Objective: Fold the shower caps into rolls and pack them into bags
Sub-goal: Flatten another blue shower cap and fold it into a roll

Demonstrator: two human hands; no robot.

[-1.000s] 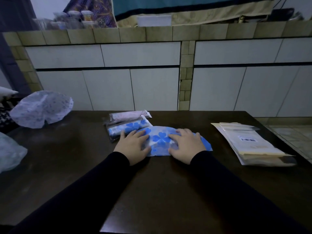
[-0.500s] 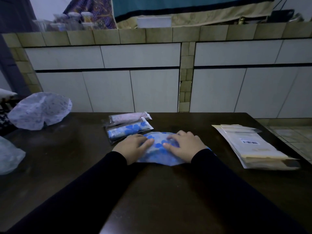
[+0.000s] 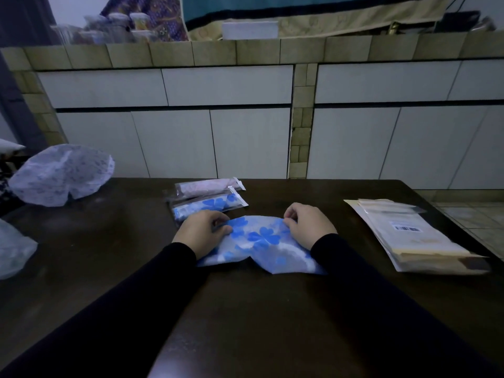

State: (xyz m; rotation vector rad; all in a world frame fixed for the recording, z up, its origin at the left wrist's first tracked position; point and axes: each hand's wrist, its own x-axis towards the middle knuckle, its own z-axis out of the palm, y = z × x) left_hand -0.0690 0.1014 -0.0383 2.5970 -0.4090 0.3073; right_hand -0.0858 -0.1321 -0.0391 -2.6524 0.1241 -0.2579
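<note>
Head view, dim light. Dark table (image 3: 272, 309) fills the lower half of the frame. At centre, a blue-flowered shower cap (image 3: 261, 246) lies flattened on the table, its near edge hanging toward the bottom of the frame with a notch in the middle. Left hand (image 3: 200, 231) pinches the cap's far edge at centre-left, fingers curled round the plastic. Right hand (image 3: 309, 225) pinches the far edge at centre-right, fingers curled on it too. Both arms in black sleeves (image 3: 122, 309).

Just above the left hand, two packed bags lie side by side: a blue-flowered roll in a clear bag (image 3: 210, 205), touching or nearly touching the left hand, and behind it a pinkish roll in a clear bag (image 3: 208, 186).

Right of frame: a stack of empty bags (image 3: 409, 236) with a barcode label, well apart from the right hand.

Left of frame: a pale patterned shower cap (image 3: 62, 174), unfolded; another pale plastic piece (image 3: 13, 249) at the left edge, partly cut off.

Upper frame: white cabinet doors (image 3: 212, 143) under a tiled counter (image 3: 218, 51).
</note>
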